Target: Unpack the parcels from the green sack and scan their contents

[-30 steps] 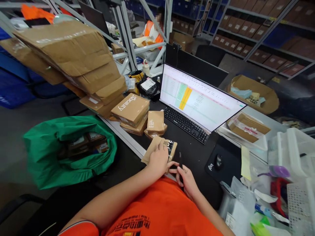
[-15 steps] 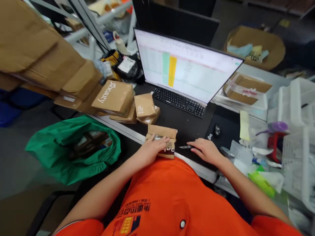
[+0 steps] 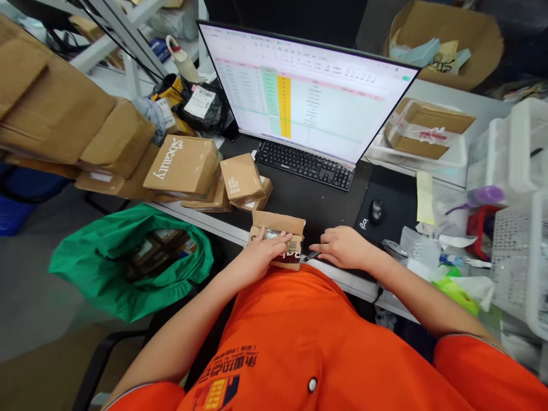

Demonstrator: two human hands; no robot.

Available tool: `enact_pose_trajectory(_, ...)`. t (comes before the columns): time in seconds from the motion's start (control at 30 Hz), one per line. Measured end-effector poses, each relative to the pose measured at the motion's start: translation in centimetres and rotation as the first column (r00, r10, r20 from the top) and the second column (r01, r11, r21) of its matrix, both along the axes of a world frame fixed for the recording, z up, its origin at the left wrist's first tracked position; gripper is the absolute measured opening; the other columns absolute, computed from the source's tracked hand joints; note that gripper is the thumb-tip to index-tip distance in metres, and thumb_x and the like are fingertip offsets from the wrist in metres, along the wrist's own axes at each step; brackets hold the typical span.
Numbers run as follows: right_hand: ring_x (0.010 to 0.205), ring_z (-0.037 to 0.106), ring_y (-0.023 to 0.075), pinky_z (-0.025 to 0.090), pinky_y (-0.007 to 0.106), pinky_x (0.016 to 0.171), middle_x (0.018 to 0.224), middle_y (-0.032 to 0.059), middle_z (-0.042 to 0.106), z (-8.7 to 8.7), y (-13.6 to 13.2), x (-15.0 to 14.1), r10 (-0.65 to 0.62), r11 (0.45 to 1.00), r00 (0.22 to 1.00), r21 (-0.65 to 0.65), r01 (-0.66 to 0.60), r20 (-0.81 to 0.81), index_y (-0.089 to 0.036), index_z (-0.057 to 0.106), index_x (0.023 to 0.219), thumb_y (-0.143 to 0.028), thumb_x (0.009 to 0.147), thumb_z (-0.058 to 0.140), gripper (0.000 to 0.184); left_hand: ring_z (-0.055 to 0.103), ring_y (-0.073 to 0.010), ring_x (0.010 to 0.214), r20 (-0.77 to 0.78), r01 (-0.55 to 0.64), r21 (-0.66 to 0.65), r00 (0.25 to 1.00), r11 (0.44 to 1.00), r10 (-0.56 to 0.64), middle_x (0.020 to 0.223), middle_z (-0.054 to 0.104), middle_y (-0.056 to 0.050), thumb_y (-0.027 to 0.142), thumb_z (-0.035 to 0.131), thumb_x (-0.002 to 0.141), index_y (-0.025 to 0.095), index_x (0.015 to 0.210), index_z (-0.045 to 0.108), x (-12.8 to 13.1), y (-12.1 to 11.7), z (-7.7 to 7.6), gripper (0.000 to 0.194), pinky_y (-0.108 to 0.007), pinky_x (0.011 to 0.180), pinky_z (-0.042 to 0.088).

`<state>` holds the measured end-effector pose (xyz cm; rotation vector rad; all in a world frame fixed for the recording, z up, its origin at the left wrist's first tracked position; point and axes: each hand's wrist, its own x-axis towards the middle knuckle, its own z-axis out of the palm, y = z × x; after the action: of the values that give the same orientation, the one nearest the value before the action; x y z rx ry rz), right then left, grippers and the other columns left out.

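Observation:
A small cardboard box [image 3: 280, 220] with its flap raised rests at the desk's front edge, against my orange shirt. Silvery wrapping shows inside it, and dark printing marks its front. My left hand [image 3: 264, 252] lies over the box and holds it, its fingers reaching across the opening. Just right of the box, my right hand [image 3: 342, 246] has its fingers closed on a slim utility knife [image 3: 312, 256]. The knife's tip points left, close to the box's right side; whether it touches cannot be made out.
Cardboard parcels [image 3: 182, 165] are stacked on the left, above a green bag [image 3: 128, 297] with boxes inside. Ahead stand a monitor [image 3: 334, 103] and a keyboard [image 3: 306, 164]. A mouse [image 3: 376, 211], loose wrappers and white plastic baskets [image 3: 518, 251] lie to the right.
My right hand has drawn left toward the box and curled around the knife, which lay under its fingertips before. My left hand stays on the box. The camera view has tilted down slightly.

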<state>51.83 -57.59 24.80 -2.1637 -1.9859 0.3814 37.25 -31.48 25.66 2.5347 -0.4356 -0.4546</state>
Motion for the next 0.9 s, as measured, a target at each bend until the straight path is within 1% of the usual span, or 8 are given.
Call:
enact_pose_trajectory(0.13, 0.077, 0.055, 0.0176, 0.03, 0.03, 0.064, 0.082, 0.0056, 0.068, 1.1, 0.8, 1.3, 0.008, 0.999, 1.0, -0.034, -0.008, 0.013, -0.026, 0.073, 0.117, -0.039, 0.099, 0.055, 0.029, 0.04, -0.025, 0.148, 0.019, 0.027, 0.001, 0.999, 1.0, -0.027, 0.158, 0.045, -0.009, -0.012, 0.042, 0.068, 0.02, 0.104, 0.063, 0.0, 0.1, -0.1, 0.053, -0.07, 0.123, 0.016)
enact_pose_trajectory(0.3, 0.084, 0.061, 0.0213, 0.032, 0.032, 0.064, 0.088, 0.0092, 0.07, 1.4, -0.6, 5.3, -0.351, 0.93, 0.919, -0.049, 0.365, 0.181, -0.024, 0.073, 0.121, -0.038, 0.1, 0.051, 0.033, 0.04, -0.0259, 0.148, 0.109, 0.058, 0.029, 0.992, 0.998, -0.061, 0.158, 0.044, -0.011, -0.006, 0.044, 0.084, 0.02, 0.103, 0.064, -1.2, 0.3, -0.3, 0.039, -0.069, 0.123, 0.021)
enact_pose_trajectory(0.47, 0.09, 0.067, 0.0227, 0.044, 0.03, 0.069, 0.098, 0.0094, 0.074, -4.9, -1.9, 4.1, -0.672, 0.733, 0.738, -0.087, 0.674, 0.061, -0.024, 0.071, 0.124, -0.04, 0.101, 0.048, 0.036, 0.064, -0.0256, 0.124, 0.47, -0.023, 0.204, 0.879, 0.979, -0.077, 0.133, 0.067, -0.013, 0.011, 0.05, 0.098, 0.018, 0.09, 0.066, -2.6, -0.2, -1.8, 0.019, -0.044, 0.101, 0.057)
enact_pose_trajectory(0.57, 0.088, 0.068, 0.0246, 0.052, 0.034, 0.074, 0.099, 0.0149, 0.074, -9.1, -1.5, 1.1, -0.741, 0.662, 0.669, -0.114, 0.741, 0.048, -0.015, 0.074, 0.113, -0.029, 0.097, 0.051, 0.032, 0.069, -0.0216, 0.116, 0.635, -0.1, 0.234, 0.769, 0.967, -0.074, 0.122, 0.073, -0.008, 0.012, 0.052, 0.099, 0.018, 0.087, 0.066, -3.0, -0.9, -3.4, 0.02, -0.031, 0.088, 0.061)
enact_pose_trajectory(0.63, 0.099, 0.068, 0.0275, 0.055, 0.039, 0.082, 0.111, 0.0201, 0.072, -9.5, -1.1, -0.5, -0.757, 0.649, 0.652, -0.065, 0.758, 0.049, -0.01, 0.071, 0.116, -0.024, 0.096, 0.048, 0.034, 0.065, -0.0221, 0.123, 0.66, -0.168, 0.229, 0.751, 0.959, -0.026, 0.13, 0.069, -0.007, 0.012, 0.053, 0.098, 0.019, 0.088, 0.067, -3.3, -1.5, -4.5, 0.018, -0.033, 0.095, 0.059)
enact_pose_trajectory(0.7, 0.111, 0.064, 0.0277, 0.053, 0.045, 0.093, 0.121, 0.0202, 0.068, -7.7, -0.5, -1.8, -0.781, 0.616, 0.623, 0.106, 0.781, -0.052, -0.011, 0.068, 0.122, -0.023, 0.098, 0.042, 0.037, 0.057, -0.0234, 0.134, 0.634, -0.217, 0.206, 0.772, 0.954, 0.039, 0.142, 0.062, -0.007, 0.014, 0.054, 0.098, 0.02, 0.087, 0.067, -3.5, -2.0, -5.4, 0.018, -0.036, 0.103, 0.056)
enact_pose_trajectory(0.8, 0.117, 0.061, 0.0233, 0.047, 0.046, 0.105, 0.121, 0.0121, 0.069, -3.0, 2.1, -3.1, -0.526, 0.717, 0.799, 0.354, 0.601, -0.292, -0.021, 0.064, 0.127, -0.023, 0.101, 0.04, 0.035, 0.041, -0.0282, 0.147, 0.512, -0.213, 0.152, 0.852, 0.965, 0.108, 0.158, 0.045, -0.009, 0.018, 0.059, 0.095, 0.019, 0.083, 0.066, -3.7, -2.3, -5.3, 0.013, -0.045, 0.115, 0.046)
enact_pose_trajectory(0.9, 0.115, 0.06, 0.0238, 0.045, 0.043, 0.103, 0.12, 0.0097, 0.069, 0.5, 5.9, -3.6, -0.171, 0.934, 0.956, 0.268, 0.235, -0.239, -0.022, 0.063, 0.126, -0.027, 0.101, 0.049, 0.029, 0.027, -0.0373, 0.153, 0.389, -0.197, 0.106, 0.91, 0.975, 0.142, 0.164, 0.032, -0.016, 0.029, 0.073, 0.086, 0.018, 0.089, 0.066, -3.5, -1.6, -3.6, 0.013, -0.061, 0.122, 0.03)
